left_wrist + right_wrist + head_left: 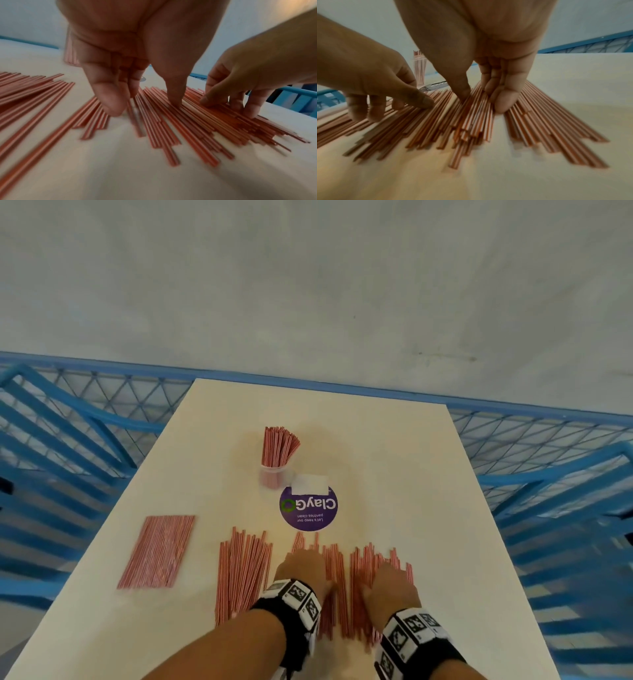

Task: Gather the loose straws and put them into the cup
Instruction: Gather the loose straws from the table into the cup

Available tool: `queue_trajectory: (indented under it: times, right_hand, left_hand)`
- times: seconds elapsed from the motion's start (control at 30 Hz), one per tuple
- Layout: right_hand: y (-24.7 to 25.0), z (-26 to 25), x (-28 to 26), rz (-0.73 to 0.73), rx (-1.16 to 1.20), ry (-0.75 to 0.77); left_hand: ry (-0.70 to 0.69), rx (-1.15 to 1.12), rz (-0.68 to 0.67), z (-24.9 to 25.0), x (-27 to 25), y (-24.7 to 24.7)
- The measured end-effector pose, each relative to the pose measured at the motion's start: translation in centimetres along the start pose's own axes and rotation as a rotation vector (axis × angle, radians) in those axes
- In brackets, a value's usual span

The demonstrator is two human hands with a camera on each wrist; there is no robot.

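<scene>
Red-and-white striped loose straws (243, 577) lie in flat rows across the near half of the cream table (411, 474). A clear cup (277, 470) further back holds several straws upright. My left hand (145, 106) is on the middle rows, its thumb (175, 100) pressing on straws and its straight fingers (111, 102) touching down to the left. My right hand (479, 104) pinches a heaped bunch of straws (474, 121) between thumb and fingers, still on the table. In the head view the left hand (301, 566) and right hand (390, 577) sit side by side.
A neat flat sheet of straws (157, 551) lies at the near left. A purple round sticker (308, 510) and a white card (310, 484) sit just in front of the cup. Blue mesh railings (85, 422) flank the table on both sides.
</scene>
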State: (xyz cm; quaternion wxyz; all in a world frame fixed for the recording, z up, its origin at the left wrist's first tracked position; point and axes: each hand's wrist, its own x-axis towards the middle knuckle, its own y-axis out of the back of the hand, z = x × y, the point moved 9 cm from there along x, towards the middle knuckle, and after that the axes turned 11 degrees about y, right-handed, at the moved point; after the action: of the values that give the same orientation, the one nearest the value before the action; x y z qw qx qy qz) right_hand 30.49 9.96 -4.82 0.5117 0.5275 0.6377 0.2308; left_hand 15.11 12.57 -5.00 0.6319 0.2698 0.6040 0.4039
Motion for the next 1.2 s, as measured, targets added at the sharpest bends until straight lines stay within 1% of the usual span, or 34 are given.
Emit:
queue_trajectory:
  times: [0.13, 0.23, 0.4, 0.5, 0.6, 0.67, 0.73, 0.83, 0.9, 1.07, 1.13, 1.2]
  right_hand:
    - [-0.7, 0.1, 0.5, -0.023, 0.016, 0.006]
    - [-1.0, 0.3, 0.7, -0.056, 0.044, -0.006]
    - [-1.0, 0.3, 0.8, -0.060, 0.133, -0.002]
    - [-0.6, 0.0, 0.6, -0.022, 0.198, 0.045]
    - [-0.1, -0.1, 0.5, 0.016, 0.318, 0.057]
    - [0.3, -0.3, 0.4, 0.045, 0.385, 0.051]
    - [1.0, -0.7, 0.3, 0.109, 0.425, 0.045]
    - [2.5, -2.2, -0.3, 0.208, 0.491, 0.045]
    - [3.2, -3.4, -0.4, 0.258, 0.536, 0.060]
    - [4.0, -6.2, -0.7, 0.311, 0.573, 0.098]
    - [4.4, -7.8, -1.3, 0.314, 0.564, 0.161]
    - [4.6, -9.7, -2.0, 0.317, 0.591, 0.257]
  left_hand:
    - [0.089, -0.036, -0.010, -0.6, 0.7, -0.1]
    - [0.187, -0.059, -0.040, -1.8, 1.3, -0.3]
    - [0.239, -0.118, -0.080, -2.6, 1.7, -0.6]
    - [0.272, -0.252, -0.077, -3.1, 1.8, -0.3]
    - [0.276, -0.412, -0.038, -3.4, 1.6, 0.5]
    - [0.252, -0.513, -0.017, -3.3, 1.1, 1.3]
    - [0.215, -0.643, -0.034, -3.0, 0.6, 1.6]
    - [0.202, -0.974, -0.077, -2.8, -0.1, 1.6]
    - [0.177, -1.122, -0.068, -2.7, -0.9, 2.5]
    - [-0.062, -1.147, 0.067, -1.9, -3.8, 7.0]
    - [-0.086, -1.201, 0.074, -2.2, -3.8, 7.3]
    - [-0.054, -1.251, 0.054, -3.0, -3.4, 7.1]
